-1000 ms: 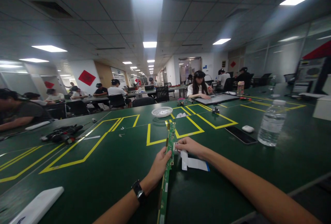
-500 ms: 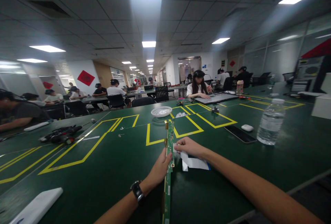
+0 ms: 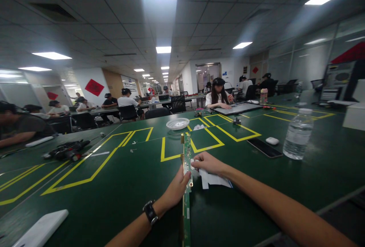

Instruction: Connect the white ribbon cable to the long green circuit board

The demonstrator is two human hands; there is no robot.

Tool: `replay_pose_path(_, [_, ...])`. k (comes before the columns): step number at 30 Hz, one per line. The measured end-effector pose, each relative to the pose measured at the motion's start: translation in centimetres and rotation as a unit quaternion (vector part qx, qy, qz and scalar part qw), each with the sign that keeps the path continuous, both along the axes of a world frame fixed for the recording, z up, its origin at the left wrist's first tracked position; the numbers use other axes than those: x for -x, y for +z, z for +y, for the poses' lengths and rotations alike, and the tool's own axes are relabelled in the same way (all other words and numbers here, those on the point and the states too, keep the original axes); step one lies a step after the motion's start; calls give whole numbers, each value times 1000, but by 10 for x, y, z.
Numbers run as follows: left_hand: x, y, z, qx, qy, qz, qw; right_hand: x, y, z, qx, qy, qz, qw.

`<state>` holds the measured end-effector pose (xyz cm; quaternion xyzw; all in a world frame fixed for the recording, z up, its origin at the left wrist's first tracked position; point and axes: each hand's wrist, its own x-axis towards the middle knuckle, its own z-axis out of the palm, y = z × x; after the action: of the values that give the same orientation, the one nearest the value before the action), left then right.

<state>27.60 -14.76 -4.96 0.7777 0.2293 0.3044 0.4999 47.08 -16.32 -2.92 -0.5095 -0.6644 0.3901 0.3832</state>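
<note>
A long, narrow green circuit board [image 3: 186,201] stands lengthwise in front of me, with gold-coloured parts along its left edge. My left hand [image 3: 179,184] grips it around the middle, thumb lying on its face. At the board's right edge my right hand [image 3: 207,163] pinches the end of a white flat ribbon cable [image 3: 218,179]. The cable hangs folded below those fingers, with a blue strip at its far end. Whether the pinched end sits in a connector on the board is hidden by the fingertips.
On the green table [image 3: 119,186], marked with yellow tape, are a white basket [image 3: 177,124], a phone [image 3: 264,148], a white earbud case [image 3: 272,141] and a water bottle [image 3: 298,134]. Dark tools [image 3: 68,150] lie left. A white object [image 3: 42,228] is near front left. A co-worker [image 3: 219,96] sits opposite.
The circuit board has shifted slightly downward with my left hand. My right hand stays at the board's edge, and the ribbon cable has swung a little.
</note>
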Motion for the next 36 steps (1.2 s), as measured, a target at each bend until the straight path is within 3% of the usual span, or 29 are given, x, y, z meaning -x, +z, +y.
replay_pose_path(5, [-5,-3,6,92,30,-14,995,-12,1,8,5,-31,-3,999])
replay_pose_path(7, [-2,-5,16,111,62,-26,992,-28,1,14,5,-87,-30,996])
replay_pose_path(9, [6,-6,31,81,122,-43,988,-50,1,18,-15,-165,-93,982])
replay_pose_path(12, [26,-4,54,-18,209,-20,978,-88,1,20,-54,-284,-279,916])
replay_pose_path(15, [44,0,71,-73,261,-1,963,-120,0,18,-40,-349,-421,836])
replay_pose_path(17, [50,0,76,-97,273,10,957,-130,-2,17,-55,-349,-456,817])
replay_pose_path(21, [46,-5,74,-130,252,28,959,-125,-12,20,-137,-238,-468,840])
replay_pose_path(24, [37,-7,66,-157,219,25,963,-111,-20,24,-154,-182,-483,843])
replay_pose_path(29, [32,-5,55,-180,185,35,966,-103,-25,28,-118,-221,-519,817])
replay_pose_path(36, [33,-6,54,-196,168,45,965,-109,-26,32,-118,-244,-526,806])
